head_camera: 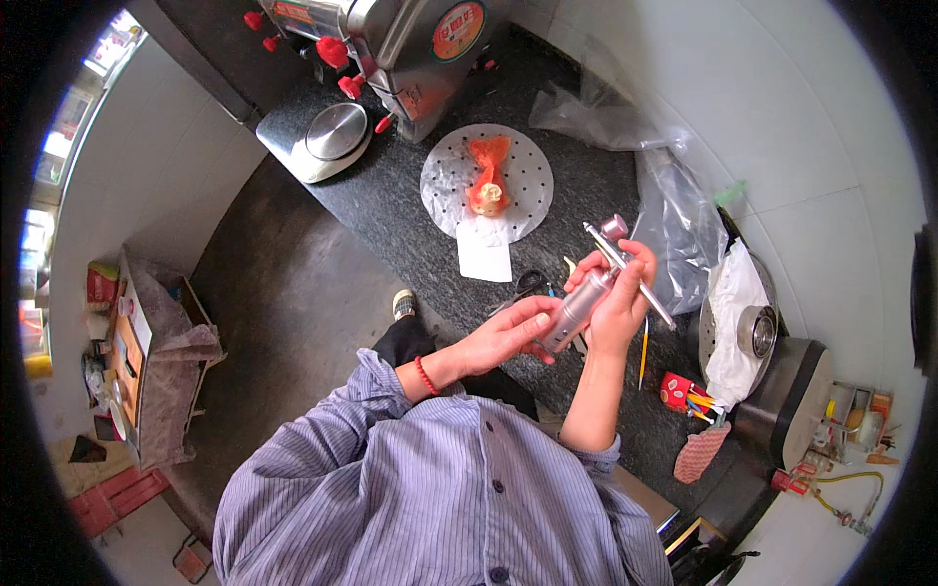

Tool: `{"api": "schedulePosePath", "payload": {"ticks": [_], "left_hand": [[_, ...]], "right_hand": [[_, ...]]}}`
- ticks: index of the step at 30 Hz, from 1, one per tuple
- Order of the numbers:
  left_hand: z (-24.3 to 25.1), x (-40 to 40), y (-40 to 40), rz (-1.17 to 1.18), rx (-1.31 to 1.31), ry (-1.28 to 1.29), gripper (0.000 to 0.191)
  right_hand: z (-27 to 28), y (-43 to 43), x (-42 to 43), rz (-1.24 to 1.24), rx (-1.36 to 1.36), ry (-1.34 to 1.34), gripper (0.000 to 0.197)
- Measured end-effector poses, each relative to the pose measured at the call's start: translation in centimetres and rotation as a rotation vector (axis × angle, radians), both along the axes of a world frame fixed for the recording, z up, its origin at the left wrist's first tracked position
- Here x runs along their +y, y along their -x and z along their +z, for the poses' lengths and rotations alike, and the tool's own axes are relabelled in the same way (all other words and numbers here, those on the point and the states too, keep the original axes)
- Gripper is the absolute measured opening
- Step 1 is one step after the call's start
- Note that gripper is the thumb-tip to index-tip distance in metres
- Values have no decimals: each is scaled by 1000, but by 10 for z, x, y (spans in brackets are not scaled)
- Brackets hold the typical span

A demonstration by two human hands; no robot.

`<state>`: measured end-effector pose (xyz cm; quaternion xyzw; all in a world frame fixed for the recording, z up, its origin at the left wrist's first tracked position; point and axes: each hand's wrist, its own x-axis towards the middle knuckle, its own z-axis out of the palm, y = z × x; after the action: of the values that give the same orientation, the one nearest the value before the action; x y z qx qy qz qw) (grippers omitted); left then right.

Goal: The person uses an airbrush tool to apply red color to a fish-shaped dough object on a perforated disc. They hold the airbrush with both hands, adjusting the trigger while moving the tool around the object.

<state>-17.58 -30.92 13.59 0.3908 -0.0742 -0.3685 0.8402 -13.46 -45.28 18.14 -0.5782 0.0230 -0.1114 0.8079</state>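
Note:
A pink cordless airbrush (579, 311) is held between my hands, tilted, its nozzle towards the upper left and a small pink cup on top. My right hand (621, 300) grips it around the upper body, near the metal spray pen. With its fingers around the lower end, my left hand (506, 333) supports the base. Beyond them, an orange goldfish-shaped dough piece (489, 176) lies on a round perforated steamer paper (447, 176). A white paper piece (485, 256) overlaps the near rim of that sheet, by the fish's head.
Black-handled scissors (529, 280) lie beside the left hand. A kitchen scale (333, 143) and a steel dough-rolling machine (425, 66) stand on the far counter (381, 212). Clear plastic sheeting (678, 227), a yellow brush (644, 353) and a red pen holder (676, 392) are on the right.

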Motion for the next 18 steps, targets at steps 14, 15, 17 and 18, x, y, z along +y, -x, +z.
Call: {"api": "schedulePosePath", "payload": {"ticks": [14, 15, 17, 18], "left_hand": [[1, 1, 9, 18, -198, -30, 50], [2, 0, 8, 13, -229, -41, 54], [6, -2, 7, 11, -237, -31, 53], [6, -3, 7, 11, -245, -24, 52]], "right_hand": [[6, 21, 21, -82, -115, 80, 34], [7, 20, 19, -82, -94, 71, 34], [7, 19, 14, -85, -81, 60, 33], [5, 19, 12, -79, -70, 52, 33]]}}
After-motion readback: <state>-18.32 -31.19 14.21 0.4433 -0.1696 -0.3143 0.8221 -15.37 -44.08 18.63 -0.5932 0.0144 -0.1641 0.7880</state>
